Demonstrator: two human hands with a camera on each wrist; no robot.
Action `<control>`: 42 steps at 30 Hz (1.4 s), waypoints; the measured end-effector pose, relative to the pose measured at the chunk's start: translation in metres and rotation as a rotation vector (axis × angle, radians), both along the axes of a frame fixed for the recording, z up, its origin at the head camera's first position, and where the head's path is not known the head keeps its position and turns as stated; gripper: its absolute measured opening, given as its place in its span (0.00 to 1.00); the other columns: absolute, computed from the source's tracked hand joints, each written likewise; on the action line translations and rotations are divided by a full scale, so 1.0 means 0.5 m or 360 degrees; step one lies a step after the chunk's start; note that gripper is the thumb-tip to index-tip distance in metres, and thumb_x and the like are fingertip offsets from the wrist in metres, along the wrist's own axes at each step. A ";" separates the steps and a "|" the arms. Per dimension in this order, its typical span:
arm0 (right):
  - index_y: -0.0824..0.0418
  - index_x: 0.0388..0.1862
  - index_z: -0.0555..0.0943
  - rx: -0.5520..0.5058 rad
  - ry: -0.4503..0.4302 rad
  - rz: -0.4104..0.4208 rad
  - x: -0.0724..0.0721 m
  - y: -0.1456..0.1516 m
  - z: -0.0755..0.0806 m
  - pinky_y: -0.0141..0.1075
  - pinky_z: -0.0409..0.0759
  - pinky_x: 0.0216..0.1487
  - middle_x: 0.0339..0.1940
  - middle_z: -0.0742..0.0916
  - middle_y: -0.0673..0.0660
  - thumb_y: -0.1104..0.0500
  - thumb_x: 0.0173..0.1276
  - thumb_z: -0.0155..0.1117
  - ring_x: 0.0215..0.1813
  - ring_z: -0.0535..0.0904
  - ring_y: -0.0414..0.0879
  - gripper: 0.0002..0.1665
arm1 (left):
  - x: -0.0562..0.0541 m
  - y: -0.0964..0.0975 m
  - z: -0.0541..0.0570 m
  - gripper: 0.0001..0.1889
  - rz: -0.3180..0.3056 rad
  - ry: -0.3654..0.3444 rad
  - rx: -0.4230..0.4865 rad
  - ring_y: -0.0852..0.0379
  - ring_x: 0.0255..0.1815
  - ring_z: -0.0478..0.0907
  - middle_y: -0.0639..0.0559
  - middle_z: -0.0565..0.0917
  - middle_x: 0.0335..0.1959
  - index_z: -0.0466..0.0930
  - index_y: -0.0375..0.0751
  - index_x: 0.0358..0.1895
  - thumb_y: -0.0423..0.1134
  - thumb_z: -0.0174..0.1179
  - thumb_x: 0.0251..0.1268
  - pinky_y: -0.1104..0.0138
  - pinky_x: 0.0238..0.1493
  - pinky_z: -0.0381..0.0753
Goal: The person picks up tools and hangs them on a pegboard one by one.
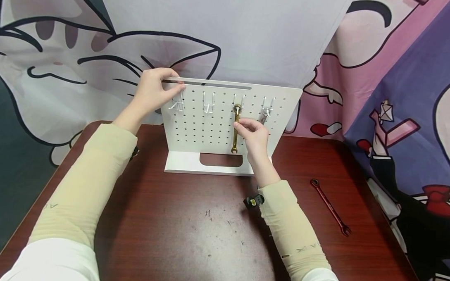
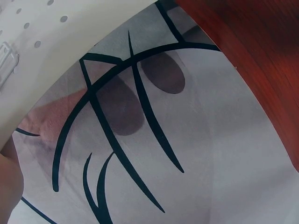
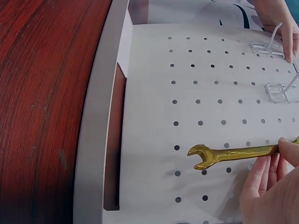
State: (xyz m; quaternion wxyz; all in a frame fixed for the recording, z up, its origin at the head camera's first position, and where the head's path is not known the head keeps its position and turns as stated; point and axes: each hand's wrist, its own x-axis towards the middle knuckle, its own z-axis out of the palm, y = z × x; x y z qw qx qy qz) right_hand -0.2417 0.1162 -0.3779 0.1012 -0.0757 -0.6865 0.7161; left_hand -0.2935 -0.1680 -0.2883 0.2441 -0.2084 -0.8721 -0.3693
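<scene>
A white pegboard stands upright on the table, with several wire hooks along its upper part. My left hand grips its top left corner, thumb on the front face and fingers behind the top edge. A gold combination wrench lies upright against the board, its ring end at the third hook from the left. With thumb and fingers my right hand pinches its shaft; the open jaw points down. In the right wrist view, that jaw end of the gold wrench is plain. A silvery tool, partly hidden, hangs on the rightmost hook.
A red combination wrench lies on the brown table, right of my right forearm. Two hooks, the leftmost and the second, carry nothing. Cartoon-printed cloth hangs behind the table and along its right side.
</scene>
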 end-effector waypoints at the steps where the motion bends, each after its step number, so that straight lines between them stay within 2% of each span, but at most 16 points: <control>1: 0.55 0.36 0.89 0.0006 0.0001 -0.0007 -0.001 -0.001 0.000 0.30 0.77 0.40 0.26 0.88 0.38 0.65 0.66 0.78 0.32 0.83 0.32 0.06 | 0.000 0.000 0.000 0.07 0.0001 0.0000 0.0001 0.51 0.36 0.76 0.36 0.91 0.39 0.89 0.31 0.41 0.34 0.71 0.67 0.78 0.39 0.61; 6: 0.61 0.41 0.90 0.0055 0.0018 -0.0018 0.001 -0.001 0.001 0.26 0.77 0.37 0.28 0.87 0.38 0.65 0.65 0.78 0.34 0.82 0.32 0.06 | 0.002 0.001 0.002 0.07 -0.0002 -0.0001 0.0005 0.50 0.36 0.77 0.36 0.91 0.39 0.89 0.32 0.41 0.34 0.71 0.67 0.78 0.40 0.61; 13: 0.71 0.51 0.88 0.0080 0.0055 0.0029 0.006 0.004 -0.003 0.24 0.82 0.44 0.30 0.88 0.38 0.68 0.68 0.74 0.35 0.82 0.32 0.14 | 0.000 -0.003 -0.002 0.07 0.0010 -0.0002 -0.0012 0.48 0.36 0.77 0.36 0.91 0.39 0.89 0.32 0.41 0.34 0.71 0.67 0.77 0.41 0.63; 19: 0.74 0.54 0.87 0.0095 0.0071 0.0088 0.016 0.011 -0.009 0.24 0.83 0.46 0.36 0.88 0.41 0.69 0.69 0.72 0.35 0.83 0.31 0.15 | -0.007 -0.006 -0.008 0.08 0.0016 0.0009 -0.0041 0.49 0.35 0.77 0.36 0.90 0.38 0.88 0.31 0.41 0.34 0.70 0.67 0.74 0.41 0.65; 23: 0.75 0.54 0.86 0.0122 0.0054 0.0127 0.027 0.022 -0.012 0.24 0.83 0.46 0.34 0.88 0.39 0.68 0.70 0.71 0.36 0.84 0.30 0.16 | -0.009 -0.005 -0.008 0.08 0.0003 0.0021 -0.0042 0.49 0.36 0.77 0.37 0.90 0.38 0.88 0.31 0.41 0.34 0.71 0.67 0.73 0.42 0.66; 32: 0.74 0.55 0.86 0.0245 -0.0008 0.0206 0.070 0.064 -0.009 0.26 0.84 0.50 0.35 0.88 0.38 0.65 0.71 0.72 0.38 0.86 0.30 0.17 | -0.009 -0.004 -0.004 0.08 -0.0004 0.0034 -0.0049 0.49 0.35 0.77 0.37 0.90 0.38 0.88 0.31 0.41 0.34 0.70 0.67 0.73 0.41 0.65; 39: 0.71 0.57 0.86 0.0401 -0.0042 0.0318 0.111 0.113 -0.015 0.26 0.82 0.53 0.35 0.89 0.35 0.62 0.72 0.72 0.41 0.86 0.31 0.18 | -0.007 -0.004 -0.005 0.08 -0.0009 0.0035 -0.0047 0.52 0.34 0.74 0.37 0.90 0.37 0.88 0.31 0.41 0.34 0.70 0.67 0.74 0.40 0.64; 42: 0.70 0.57 0.87 0.0450 -0.0033 0.0348 0.128 0.131 -0.019 0.25 0.82 0.53 0.37 0.91 0.37 0.62 0.72 0.73 0.42 0.86 0.31 0.18 | -0.008 -0.005 -0.004 0.08 -0.0010 0.0039 -0.0049 0.52 0.34 0.74 0.37 0.90 0.38 0.88 0.31 0.41 0.34 0.70 0.67 0.73 0.40 0.64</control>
